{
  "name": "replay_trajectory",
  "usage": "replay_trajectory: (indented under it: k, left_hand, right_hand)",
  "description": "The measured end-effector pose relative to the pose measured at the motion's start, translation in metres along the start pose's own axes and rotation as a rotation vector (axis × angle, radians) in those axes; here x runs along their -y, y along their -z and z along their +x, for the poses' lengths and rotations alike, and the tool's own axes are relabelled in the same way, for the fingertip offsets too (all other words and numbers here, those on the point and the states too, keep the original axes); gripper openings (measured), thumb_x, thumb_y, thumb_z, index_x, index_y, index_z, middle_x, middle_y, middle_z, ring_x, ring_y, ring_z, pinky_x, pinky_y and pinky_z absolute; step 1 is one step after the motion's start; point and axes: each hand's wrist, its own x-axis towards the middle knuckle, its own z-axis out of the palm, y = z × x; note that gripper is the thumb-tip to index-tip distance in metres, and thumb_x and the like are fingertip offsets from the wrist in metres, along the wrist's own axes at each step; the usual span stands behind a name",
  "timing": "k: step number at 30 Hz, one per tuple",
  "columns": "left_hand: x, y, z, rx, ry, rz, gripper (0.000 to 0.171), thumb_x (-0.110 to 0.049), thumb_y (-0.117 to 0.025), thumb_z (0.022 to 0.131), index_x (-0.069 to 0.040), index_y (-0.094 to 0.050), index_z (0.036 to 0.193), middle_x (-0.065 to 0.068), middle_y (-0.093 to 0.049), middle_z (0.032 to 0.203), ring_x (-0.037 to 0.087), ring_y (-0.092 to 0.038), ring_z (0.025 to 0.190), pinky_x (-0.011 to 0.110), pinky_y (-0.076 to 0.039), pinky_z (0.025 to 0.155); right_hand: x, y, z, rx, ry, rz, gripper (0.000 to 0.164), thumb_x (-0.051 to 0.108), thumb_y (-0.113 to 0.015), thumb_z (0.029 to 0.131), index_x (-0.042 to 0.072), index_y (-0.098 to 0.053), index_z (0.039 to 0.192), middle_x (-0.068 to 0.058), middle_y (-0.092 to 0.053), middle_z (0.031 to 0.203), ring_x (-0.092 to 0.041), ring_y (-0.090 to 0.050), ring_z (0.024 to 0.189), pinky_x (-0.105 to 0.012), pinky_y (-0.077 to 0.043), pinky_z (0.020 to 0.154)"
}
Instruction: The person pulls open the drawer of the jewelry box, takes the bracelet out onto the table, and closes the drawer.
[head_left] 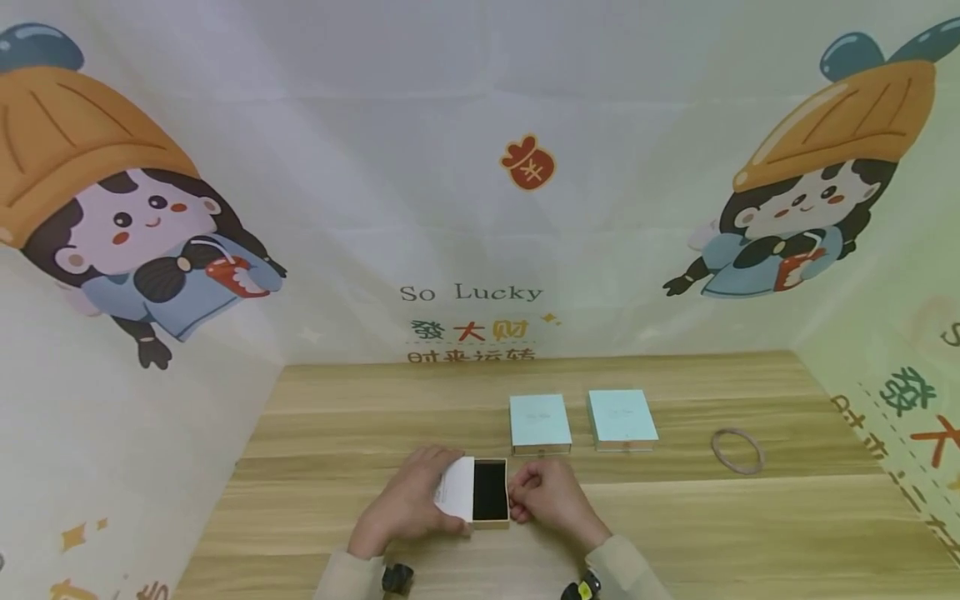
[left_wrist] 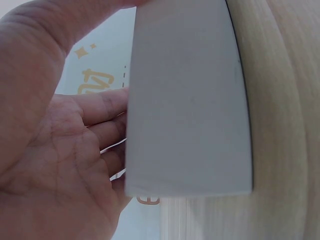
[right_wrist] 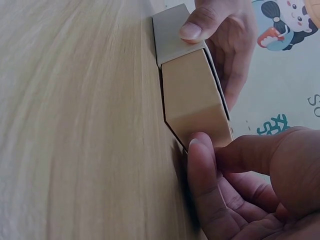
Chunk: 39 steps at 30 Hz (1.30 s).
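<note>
A small drawer box lies on the wooden table near the front, its white sleeve (head_left: 456,492) at left and its tan inner drawer (right_wrist: 192,92) slid part way out to the right. Black lining (head_left: 491,490) shows inside the drawer. My left hand (head_left: 417,493) grips the sleeve, thumb on the near side and fingers on the far side. At the drawer's right end, my right hand (head_left: 551,497) pinches with thumb and forefinger; whatever lies between those fingertips is hidden. The left wrist view shows the sleeve's plain white end (left_wrist: 187,105) close up.
Two pale blue boxes (head_left: 540,421) (head_left: 622,415) stand side by side just behind the hands. A thin pinkish ring (head_left: 738,451) lies farther right on the wooden table (head_left: 360,400). Printed cloth walls (head_left: 337,208) enclose the back and both sides.
</note>
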Motion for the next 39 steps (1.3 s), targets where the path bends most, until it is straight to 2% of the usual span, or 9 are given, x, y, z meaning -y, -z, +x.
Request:
replay_trajectory:
  k: [13,20,34,39]
  left_hand:
    - [-0.001,0.0,-0.002,0.008,0.008,-0.007,0.105,-0.035,-0.098,0.057,-0.001,-0.052,0.145,0.014,-0.061,0.138,0.035,-0.052,0.13,0.058,-0.046,0.109]
    - [0.0,-0.001,-0.001,0.01,0.015,0.002,0.103,-0.036,-0.097,0.058,-0.005,-0.052,0.145,0.01,-0.06,0.138,0.031,-0.052,0.13,0.055,-0.047,0.108]
    - [0.0,0.0,-0.001,0.008,-0.001,-0.012,0.101,-0.035,-0.099,0.059,-0.003,-0.053,0.143,0.011,-0.061,0.136,0.03,-0.052,0.128,0.055,-0.045,0.108]
    - [-0.001,0.0,-0.002,0.006,-0.001,-0.005,0.101,-0.036,-0.099,0.059,-0.002,-0.053,0.144,0.012,-0.061,0.138,0.031,-0.052,0.13,0.055,-0.046,0.109]
  right_hand:
    - [-0.001,-0.014,0.006,0.036,0.021,0.081,0.007,-0.007,-0.064,0.092,-0.008,-0.068,0.086,-0.012,-0.071,0.071,-0.012,-0.068,0.058,-0.029,-0.062,0.057]
    - [0.003,-0.024,0.008,0.03,0.048,0.078,0.008,-0.005,-0.066,0.092,-0.008,-0.067,0.085,-0.012,-0.071,0.071,-0.011,-0.067,0.056,-0.03,-0.061,0.056]
    - [0.008,-0.039,0.013,0.039,0.045,0.063,0.01,-0.001,-0.068,0.093,-0.005,-0.069,0.084,-0.013,-0.072,0.071,-0.011,-0.067,0.055,-0.026,-0.059,0.054]
    - [0.008,-0.04,0.014,0.037,0.04,0.049,0.01,-0.002,-0.067,0.093,-0.003,-0.069,0.084,-0.009,-0.071,0.07,-0.01,-0.067,0.055,-0.026,-0.059,0.054]
